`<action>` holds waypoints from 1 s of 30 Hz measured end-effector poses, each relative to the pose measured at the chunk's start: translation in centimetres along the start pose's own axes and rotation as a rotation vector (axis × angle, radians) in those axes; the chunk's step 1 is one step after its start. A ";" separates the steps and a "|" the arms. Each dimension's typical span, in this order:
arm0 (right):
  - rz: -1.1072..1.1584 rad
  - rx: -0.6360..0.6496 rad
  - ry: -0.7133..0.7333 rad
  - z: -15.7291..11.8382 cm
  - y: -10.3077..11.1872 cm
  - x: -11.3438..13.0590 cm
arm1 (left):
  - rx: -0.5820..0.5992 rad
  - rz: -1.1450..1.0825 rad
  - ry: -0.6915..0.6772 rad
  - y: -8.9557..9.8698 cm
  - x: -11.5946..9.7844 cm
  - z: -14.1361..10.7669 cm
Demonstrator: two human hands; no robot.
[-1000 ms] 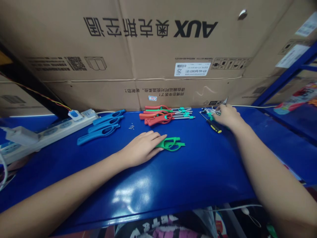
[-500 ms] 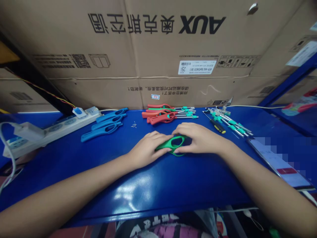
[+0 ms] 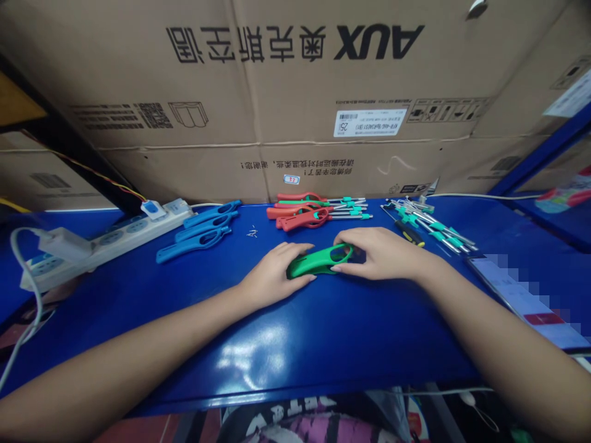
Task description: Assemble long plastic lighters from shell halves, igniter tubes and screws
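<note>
A green plastic lighter casing [image 3: 316, 262] is held just over the blue table between both hands. My left hand [image 3: 277, 274] grips its solid left end between thumb and fingers. My right hand [image 3: 369, 253] pinches the looped right end, with the thumb below and the fingers above. Behind the hands lie several red lighters [image 3: 302, 216] with metal rods, one green among them. Small screws [image 3: 252, 232] are scattered to their left. Blue casings [image 3: 196, 243] lie further left. Metal rods with green parts [image 3: 434, 226] form a pile at the right, beside a black and yellow screwdriver [image 3: 409, 232].
A white power strip [image 3: 111, 240] with plugs and cables runs along the left. A phone [image 3: 530, 301] lies at the right, near my right forearm. A large cardboard box [image 3: 286, 80] stands behind the blue table [image 3: 194, 344].
The green casing has turned so its solid side shows more, and its looped end has risen slightly. The left fingers have spread a little along it. The view has shifted slightly.
</note>
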State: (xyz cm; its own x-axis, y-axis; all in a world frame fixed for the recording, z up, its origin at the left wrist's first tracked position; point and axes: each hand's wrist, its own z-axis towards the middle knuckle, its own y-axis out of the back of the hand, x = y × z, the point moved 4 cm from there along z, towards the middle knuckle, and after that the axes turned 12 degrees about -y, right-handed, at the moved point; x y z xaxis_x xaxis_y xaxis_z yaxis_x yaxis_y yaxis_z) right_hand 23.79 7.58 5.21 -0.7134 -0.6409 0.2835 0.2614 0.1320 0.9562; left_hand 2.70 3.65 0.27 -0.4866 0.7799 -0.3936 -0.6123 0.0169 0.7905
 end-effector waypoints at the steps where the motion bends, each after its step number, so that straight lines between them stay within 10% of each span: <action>1: -0.009 0.004 0.006 0.0 -0.1 0.0 | -0.007 0.004 0.010 0.0 0.1 0.0; 15: -0.009 -0.016 0.077 1.2 -2.7 -0.7 | -0.005 -0.027 0.059 0.1 0.3 0.1; 20: 0.021 -0.020 0.112 1.4 -2.9 -0.4 | 0.195 0.100 0.066 1.4 -0.5 0.8; 24: 0.055 -0.068 0.142 1.5 -3.6 0.4 | 0.389 0.173 0.096 3.5 -0.9 0.8; 30: 0.112 -0.275 0.062 2.3 -4.7 0.1 | 0.370 0.252 0.176 10.6 3.2 -0.9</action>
State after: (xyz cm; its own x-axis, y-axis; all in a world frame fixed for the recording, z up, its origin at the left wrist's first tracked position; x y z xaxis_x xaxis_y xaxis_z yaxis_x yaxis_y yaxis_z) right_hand 20.99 8.66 0.86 -0.6312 -0.6802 0.3727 0.5083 0.0002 0.8612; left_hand -5.92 5.77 6.99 -0.7089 0.6711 -0.2170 -0.2148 0.0876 0.9727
